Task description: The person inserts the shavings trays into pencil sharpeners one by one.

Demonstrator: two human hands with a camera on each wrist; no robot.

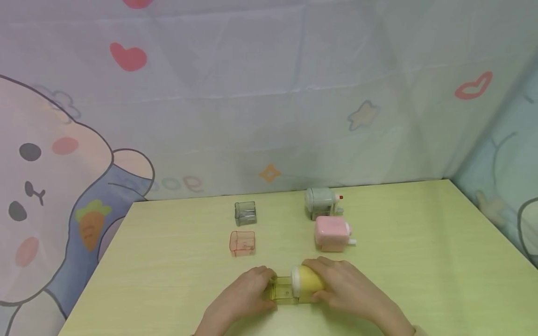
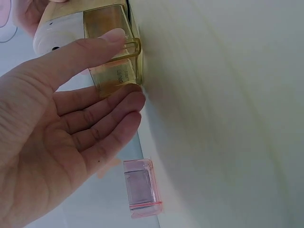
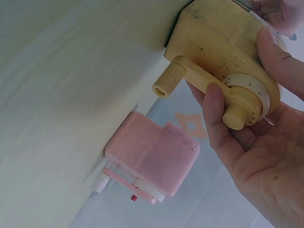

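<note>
A yellow crank pencil sharpener [image 1: 309, 283] lies near the front of the table. My right hand [image 1: 350, 287] grips its body from the right, thumb and fingers on either side; the crank [image 3: 194, 76] shows in the right wrist view. At the sharpener's white front is a see-through yellow shavings drawer [image 1: 283, 289], one end right against that face. My left hand [image 1: 248, 296] pinches the drawer's outer end, thumb on one side and fingertips [image 2: 133, 97] on the other.
Behind my right hand stand a pink sharpener [image 1: 332, 232] and, farther back, a grey-green sharpener [image 1: 321, 201]. To their left are a see-through pink drawer [image 1: 242, 244] and a see-through grey drawer [image 1: 245, 213]. A printed cloth [image 1: 235, 126] hangs along the table's back edge.
</note>
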